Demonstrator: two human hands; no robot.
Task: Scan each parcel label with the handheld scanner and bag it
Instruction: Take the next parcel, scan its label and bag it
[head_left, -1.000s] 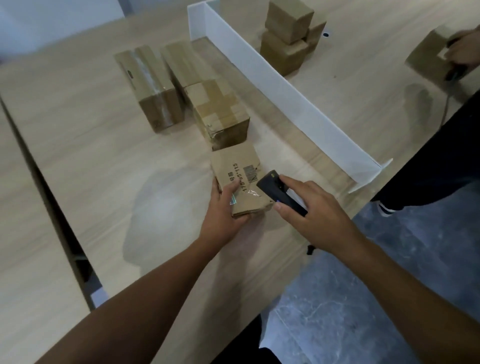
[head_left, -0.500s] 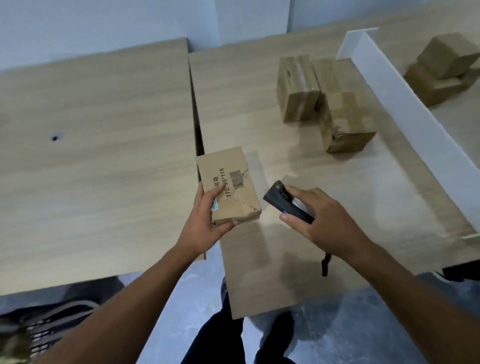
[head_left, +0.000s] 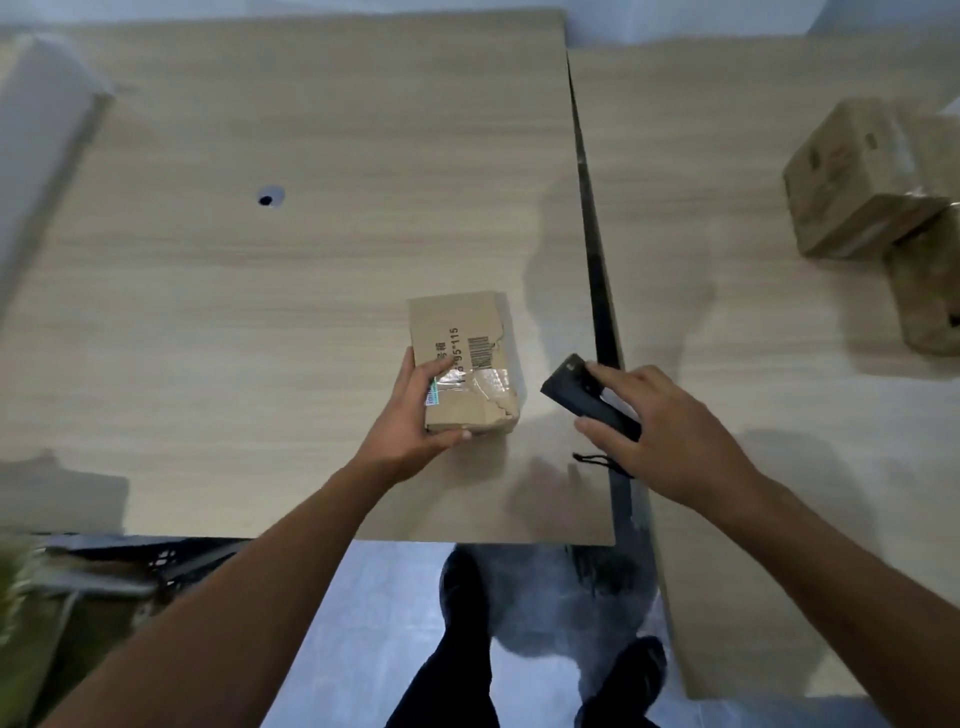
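Observation:
A small cardboard parcel (head_left: 467, 353) with a printed barcode and taped, torn top is held above the left wooden table (head_left: 260, 291). My left hand (head_left: 410, 421) grips its near end, thumb on top and fingers under. My right hand (head_left: 660, 431) holds a black handheld scanner (head_left: 576, 392) just right of the parcel, over the gap between the tables, its front end toward the parcel. A thin black cord (head_left: 597, 460) hangs below the scanner.
Two more cardboard parcels (head_left: 862, 176) (head_left: 924, 291) sit at the right edge on the right table (head_left: 727, 291). A dark gap (head_left: 597, 270) separates the tables. A cable hole (head_left: 267, 199) marks the left table. Blurred greenish stuff (head_left: 31, 623) lies lower left. My shoes stand on grey floor.
The view has swung left: both hands, parcel and scanner now sit over the left table and the gap. The other parcels have slid to the right edge; the white divider is out of view.

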